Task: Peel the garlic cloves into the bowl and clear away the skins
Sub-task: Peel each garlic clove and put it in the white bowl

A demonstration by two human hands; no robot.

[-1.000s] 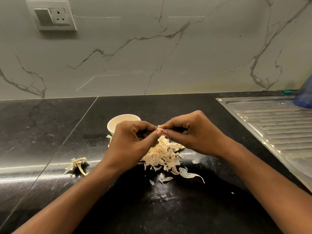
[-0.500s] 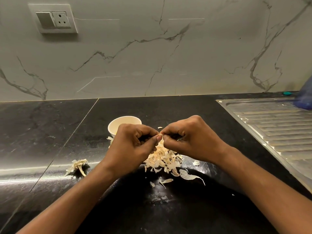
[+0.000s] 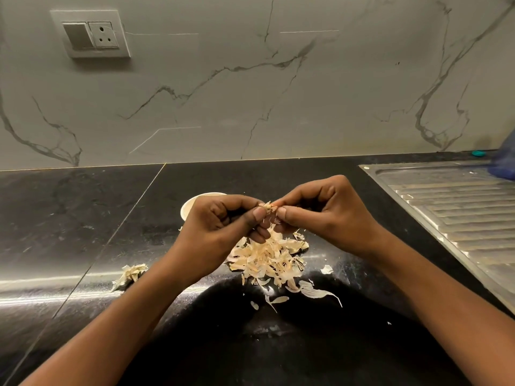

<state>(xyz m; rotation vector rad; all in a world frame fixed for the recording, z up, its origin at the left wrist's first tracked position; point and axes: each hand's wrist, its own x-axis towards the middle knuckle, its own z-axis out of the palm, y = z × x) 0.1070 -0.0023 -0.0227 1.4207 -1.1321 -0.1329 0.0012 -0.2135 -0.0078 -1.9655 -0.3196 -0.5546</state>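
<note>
We see the black table [image 3: 83,218], with a ribbed steel drainboard [image 3: 459,218] at its right. Above the table the left hand [image 3: 220,227] and right hand [image 3: 320,215] meet, fingers curled. Beneath them lies the heap of skins [image 3: 267,257]. The pale bowl [image 3: 189,207] stands just behind the left hand, partly hidden. Both hands pinch the garlic clove [image 3: 268,208] between thumb and forefinger, above the heap and near the bowl.

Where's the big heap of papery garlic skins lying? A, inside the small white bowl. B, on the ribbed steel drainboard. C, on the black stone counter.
C: the heap of papery garlic skins lies on the black stone counter, outside the small white bowl, off the ribbed steel drainboard.
</note>
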